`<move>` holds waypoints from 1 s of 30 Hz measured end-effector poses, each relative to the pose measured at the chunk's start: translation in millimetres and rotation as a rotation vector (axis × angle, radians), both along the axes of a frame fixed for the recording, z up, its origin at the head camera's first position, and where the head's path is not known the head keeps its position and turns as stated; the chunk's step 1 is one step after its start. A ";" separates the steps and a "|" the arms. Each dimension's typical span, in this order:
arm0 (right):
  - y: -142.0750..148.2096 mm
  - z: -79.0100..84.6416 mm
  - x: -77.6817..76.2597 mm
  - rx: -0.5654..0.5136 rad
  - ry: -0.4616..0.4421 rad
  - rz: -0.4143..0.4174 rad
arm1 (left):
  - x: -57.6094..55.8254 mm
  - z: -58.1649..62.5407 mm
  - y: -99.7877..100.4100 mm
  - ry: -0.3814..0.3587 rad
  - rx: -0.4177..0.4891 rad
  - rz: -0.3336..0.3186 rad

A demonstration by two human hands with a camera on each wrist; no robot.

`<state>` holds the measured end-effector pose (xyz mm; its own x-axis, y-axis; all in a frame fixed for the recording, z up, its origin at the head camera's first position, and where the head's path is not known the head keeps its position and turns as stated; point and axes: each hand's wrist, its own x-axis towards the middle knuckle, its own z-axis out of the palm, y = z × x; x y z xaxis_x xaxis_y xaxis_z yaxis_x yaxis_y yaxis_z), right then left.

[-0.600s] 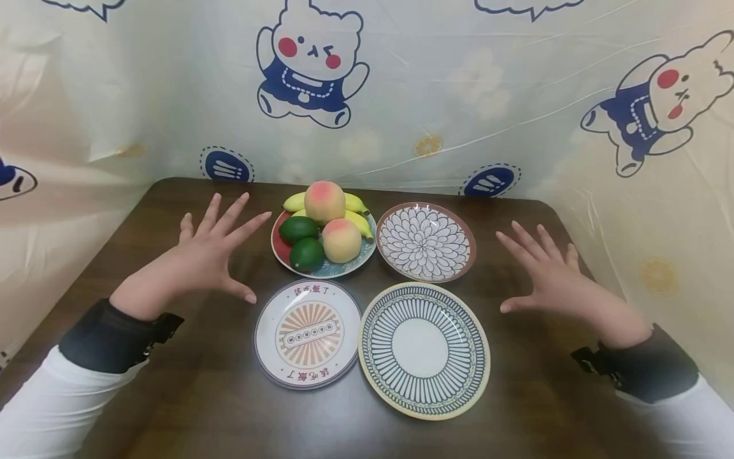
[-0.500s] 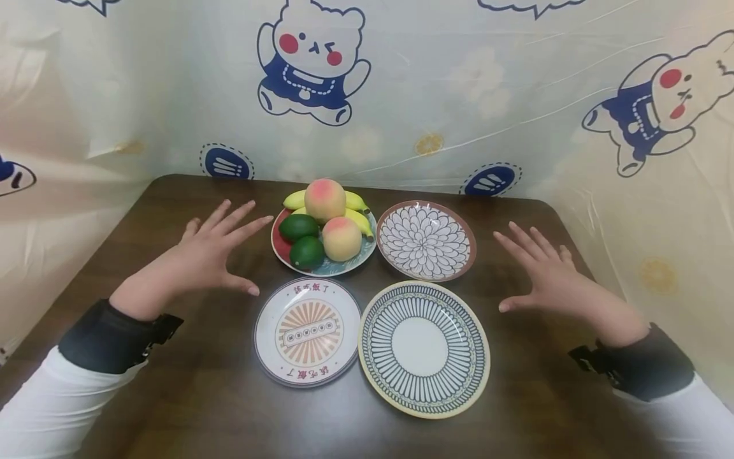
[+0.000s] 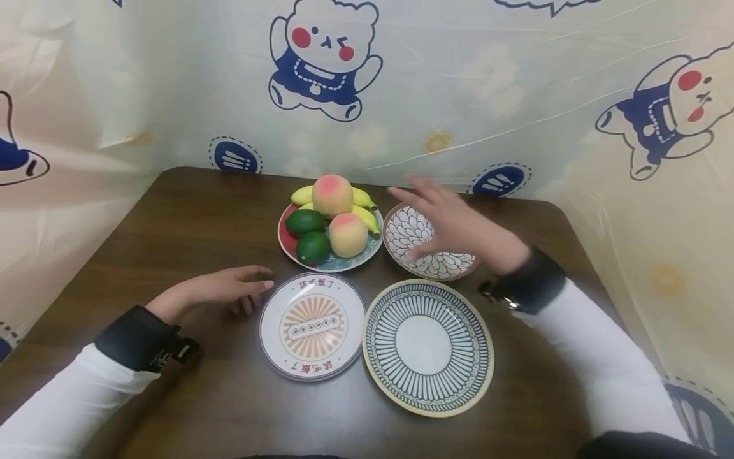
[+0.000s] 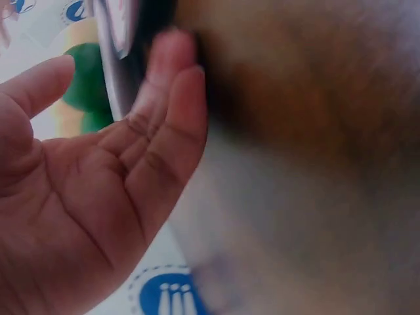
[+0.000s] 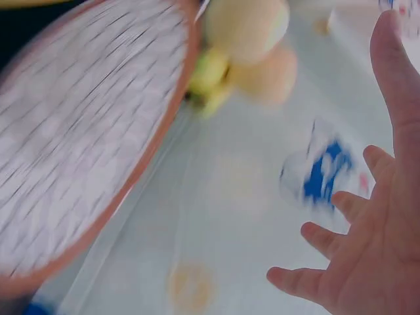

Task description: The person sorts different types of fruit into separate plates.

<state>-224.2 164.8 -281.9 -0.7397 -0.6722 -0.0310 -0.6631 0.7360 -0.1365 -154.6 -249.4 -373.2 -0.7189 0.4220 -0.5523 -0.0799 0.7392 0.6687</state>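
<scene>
My left hand is low over the table at the left rim of a white plate with an orange sunburst and red characters. Its fingers are relaxed, slightly bent, and hold nothing. Fingers spread, my right hand hovers over a brown-rimmed plate with a petal pattern, covering part of it. Left of that plate stands a red and blue fruit plate. It bears two peaches, yellow bananas and two dark green fruits. The right wrist view shows the right hand apart from the petal plate.
A yellow-rimmed plate with dark radial strokes lies at the front right, beside the sunburst plate. All the plates stand on a dark brown wooden table. A pale curtain with cartoon bears hangs along the back and sides.
My right hand has swung left from the table's right side to above the petal plate. My left hand has dropped lower and its fingers have relaxed. The head view has shifted slightly.
</scene>
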 end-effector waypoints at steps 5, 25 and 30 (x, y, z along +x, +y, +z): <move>-81.2 -8.7 -10.7 0.056 -0.044 0.145 | -2.5 -12.9 7.9 -0.139 0.116 0.000; -169.6 -67.9 -23.5 0.240 0.071 0.375 | -6.4 -16.5 14.0 -0.115 0.050 -0.041; -173.7 -70.2 -21.8 0.233 0.045 0.427 | -3.5 -18.8 12.1 -0.115 0.058 -0.031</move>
